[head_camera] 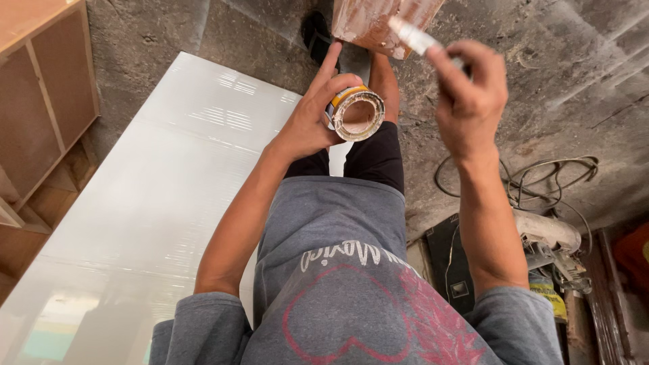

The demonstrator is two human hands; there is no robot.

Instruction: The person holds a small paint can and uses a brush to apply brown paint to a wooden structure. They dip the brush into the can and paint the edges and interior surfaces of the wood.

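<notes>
Left hand: left hand [312,118] raised in front of the body, fingers curled around a small can [355,111]; index finger stretched up past the can's far side, thumb on the near side. Grip is closed on the can.
Can: round, short, with an orange-yellow band under the rim; open mouth faces the camera, rim smeared with pale residue, brownish inside. Held in the air above the right knee, just below the wooden block [382,23].
Right hand: right hand [470,101] raised to the right of the can, well apart from it; fingers bunched, pinching a thin white-coated stick [414,35]. The stick's far end points up and left and overlaps the lower right edge of the wooden block; whether it touches the wood I cannot tell.
Wooden block: pale reddish wood, whitish smears on its lower face, at the top edge of view.
Body: grey sweatshirt [338,270] with a pink heart print, sleeves pushed up to the elbows; black trousers [375,155].
White panel: large glossy white panel [149,203] lies flat on the floor to the left, reflecting light.
Cabinet: brown wooden cabinet [40,101] at upper left, beside the panel.
Floor: rough grey concrete floor [574,81].
Right side: coiled cable [541,182] on the floor; below it a dusty power tool [551,243], partly behind the right forearm.
</notes>
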